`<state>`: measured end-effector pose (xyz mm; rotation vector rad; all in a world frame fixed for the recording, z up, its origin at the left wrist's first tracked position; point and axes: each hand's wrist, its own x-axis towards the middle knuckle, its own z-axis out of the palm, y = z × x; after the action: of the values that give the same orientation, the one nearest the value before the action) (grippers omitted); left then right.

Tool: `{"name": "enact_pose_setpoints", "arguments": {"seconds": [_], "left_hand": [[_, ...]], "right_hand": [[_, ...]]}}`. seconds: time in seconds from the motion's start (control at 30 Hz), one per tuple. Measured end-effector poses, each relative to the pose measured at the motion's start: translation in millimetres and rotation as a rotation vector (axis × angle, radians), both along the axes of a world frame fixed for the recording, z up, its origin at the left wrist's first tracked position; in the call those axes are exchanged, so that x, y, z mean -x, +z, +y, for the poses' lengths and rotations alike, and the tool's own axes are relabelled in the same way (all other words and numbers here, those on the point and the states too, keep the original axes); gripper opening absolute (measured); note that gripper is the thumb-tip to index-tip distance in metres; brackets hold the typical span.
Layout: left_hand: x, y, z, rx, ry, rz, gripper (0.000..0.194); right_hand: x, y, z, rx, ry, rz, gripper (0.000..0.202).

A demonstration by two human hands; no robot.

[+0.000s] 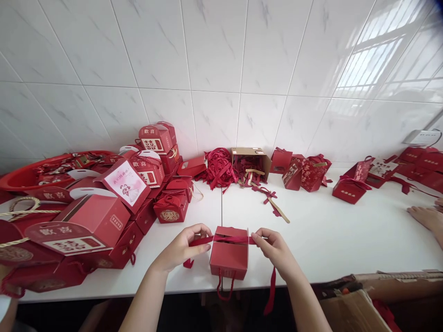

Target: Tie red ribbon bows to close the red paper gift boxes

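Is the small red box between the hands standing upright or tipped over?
Upright. The small red box stands on its base on the white table, with the red ribbon stretched across its top between the left hand and right hand.

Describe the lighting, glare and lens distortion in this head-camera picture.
Head view: bright, even daylight; window glare on the glossy wall tiles at upper right; wide-angle lens bends tile lines and table edge; left hand, right hand and red ribbon on the small red box stay sharp.

Small red gift box [229,256], upright at table's near edge, red ribbon [231,239] taut across top, ends dangling
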<state>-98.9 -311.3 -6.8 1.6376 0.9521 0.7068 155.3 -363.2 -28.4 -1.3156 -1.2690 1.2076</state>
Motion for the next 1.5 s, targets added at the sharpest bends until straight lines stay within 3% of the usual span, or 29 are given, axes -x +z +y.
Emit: {"name": "enact_pose_setpoints", "arguments": {"seconds": [0.13, 0.3, 0.6, 0.77, 0.9, 1.0, 1.17, 1.33, 1.5], "left_hand": [[-3, 3.4, -1, -0.097, 0.124, 0.094, 0.019], [-9, 5.7, -3, -0.121, 0.143, 0.073, 0.023], [-36, -27.7, -9, 0.007, 0.4, -0.038, 0.033], [-49, -23.4, -14, -0.004, 0.359, -0.11, 0.035], [-44, -17.6, -16, -0.159, 0.357, -0.094, 0.028], [-39, -13.9, -18, -0.24, 0.274, -0.051, 0.022], [-36, 0.2, -15, -0.361, 0.127, 0.149, 0.008], [-38, 20.5, -7, -0.571, -0.034, 0.483, 0.011], [-47, 27.6, -4, -0.627, -0.121, 0.602, 0.015]], "right_hand": [[1, -0.2, 1, -0.023, -0.003, 0.039, 0.036], [6, -4.3, 2, -0.043, 0.028, 0.133, 0.034], [23, -16.7, 8, -0.154, -0.057, 0.013, 0.039], [28, -20.5, 11, -0.169, -0.099, 0.018, 0.041], [29, -20.0, 10, -0.142, -0.089, 0.096, 0.04], [29, -18.4, 7, -0.11, -0.082, 0.153, 0.04], [28, -16.0, 4, -0.099, -0.089, 0.185, 0.042], [26, -16.7, 7, -0.133, -0.093, 0.112, 0.042], [28, -14.3, 8, -0.133, -0.097, 0.094, 0.041]]}}
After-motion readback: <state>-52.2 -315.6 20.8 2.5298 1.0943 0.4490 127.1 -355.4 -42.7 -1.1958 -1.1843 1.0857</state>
